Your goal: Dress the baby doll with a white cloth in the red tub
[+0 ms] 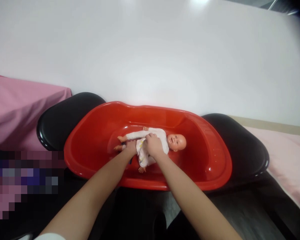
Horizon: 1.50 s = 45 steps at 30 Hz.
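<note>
A doll (162, 140) lies on its back in the middle of the frame, on the floor of a red tub (210, 166). Its bare head points to the right, its legs to the left, and it wears a white suit with small pale marks. One arm reaches up toward the tub's far wall; a bare foot shows at the lower edge of the body, another at the far left end.

Both hands rest on the doll. The right hand (154, 145) lies palm down over the chest and belly, fingers curled onto the white cloth — whether it pinches the cloth or only presses on it cannot be told. The left hand (131, 147) sits just beside it, at the doll's hip and legs, fingers bent down against the body; its grip is hidden too. The two hands are close together, nearly touching, and both bare forearms run down to the bottom edge of the frame.

The tub is long and glossy, set across two black rounded seats (62, 116) — one at the left, one at the right. A white wall (150, 50) fills the upper half of the frame. Pink cloth (17, 106) covers a surface at the left edge, and a paler pink surface (287, 146) lies at the right.
</note>
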Each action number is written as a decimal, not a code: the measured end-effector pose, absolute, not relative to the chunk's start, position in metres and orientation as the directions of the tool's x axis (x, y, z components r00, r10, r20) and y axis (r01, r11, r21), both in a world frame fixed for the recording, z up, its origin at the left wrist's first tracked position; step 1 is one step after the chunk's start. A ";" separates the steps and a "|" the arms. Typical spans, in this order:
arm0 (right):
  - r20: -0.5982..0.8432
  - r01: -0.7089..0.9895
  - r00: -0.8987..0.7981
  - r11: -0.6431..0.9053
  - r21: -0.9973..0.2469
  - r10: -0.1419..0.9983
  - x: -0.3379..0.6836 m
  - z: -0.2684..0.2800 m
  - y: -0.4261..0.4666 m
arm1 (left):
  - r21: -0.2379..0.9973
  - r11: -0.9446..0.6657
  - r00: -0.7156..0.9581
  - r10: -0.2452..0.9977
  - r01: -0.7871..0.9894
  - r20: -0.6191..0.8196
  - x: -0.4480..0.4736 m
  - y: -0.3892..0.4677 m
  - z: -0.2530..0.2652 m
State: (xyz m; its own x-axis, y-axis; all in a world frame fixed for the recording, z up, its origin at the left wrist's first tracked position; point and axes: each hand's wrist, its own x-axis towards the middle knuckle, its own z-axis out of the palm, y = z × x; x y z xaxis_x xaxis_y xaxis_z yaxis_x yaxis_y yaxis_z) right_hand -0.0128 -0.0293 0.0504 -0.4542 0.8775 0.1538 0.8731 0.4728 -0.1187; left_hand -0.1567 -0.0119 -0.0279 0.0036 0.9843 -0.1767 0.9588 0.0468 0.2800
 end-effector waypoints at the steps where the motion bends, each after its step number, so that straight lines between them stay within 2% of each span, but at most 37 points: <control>1: 0.152 0.885 -0.430 0.449 -0.122 0.890 -0.010 0.049 -0.027 | 0.257 0.046 0.000 0.984 0.965 -0.177 -0.159 -0.016 -0.026; 5: 0.129 0.897 -0.408 0.423 -0.130 0.904 -0.006 0.049 -0.025 | 0.151 0.065 -0.038 0.984 0.986 -0.177 -0.166 -0.030 -0.023; 9: 0.071 0.821 -0.548 0.552 -0.147 0.833 -0.013 0.054 -0.030 | 0.056 0.113 -0.102 0.981 0.992 -0.165 -0.164 -0.031 -0.025; 11: -0.007 0.779 -0.615 0.606 -0.163 0.789 -0.016 0.051 -0.032 | 0.020 0.124 -0.120 0.982 0.992 -0.143 -0.161 -0.029 -0.025; 15: -0.252 0.740 -0.671 0.646 -0.187 0.697 -0.016 0.030 -0.029 | -0.027 0.114 -0.116 0.989 0.993 -0.096 -0.160 -0.027 -0.023; 19: -0.455 0.747 -0.632 0.650 -0.140 0.628 -0.012 0.010 -0.025 | -0.044 0.117 -0.119 0.992 0.992 -0.051 -0.162 -0.029 -0.021; 22: -0.501 0.775 -0.578 0.626 -0.091 0.644 -0.011 0.008 -0.023 | -0.040 0.102 -0.102 0.995 0.994 -0.014 -0.163 -0.032 -0.020; 28: -0.417 0.805 -0.561 0.589 -0.071 0.715 -0.008 0.019 -0.026 | -0.045 0.039 -0.035 0.995 0.998 0.089 -0.168 -0.046 -0.015; 33: -0.228 0.800 -0.599 0.580 -0.150 0.767 -0.016 0.023 -0.033 | -0.077 0.003 0.012 0.982 0.997 0.191 -0.169 -0.056 -0.015; 36: -0.112 0.838 -0.518 0.478 -0.262 0.848 -0.019 0.029 -0.035 | -0.089 0.015 0.005 0.975 0.996 0.224 -0.167 -0.058 -0.015; 39: 0.054 0.829 -0.373 0.359 -0.428 0.926 -0.015 0.039 -0.034 | -0.109 0.041 -0.019 0.981 0.993 0.196 -0.162 -0.059 -0.012; 42: 0.206 0.726 -0.219 0.300 -0.618 0.954 -0.012 0.048 -0.034 | -0.153 0.047 -0.024 0.988 0.987 0.150 -0.157 -0.060 -0.007; 45: 0.299 0.571 -0.065 0.281 -0.771 0.952 -0.019 0.059 -0.031 | -0.194 0.042 -0.013 0.989 0.980 0.146 -0.153 -0.060 -0.005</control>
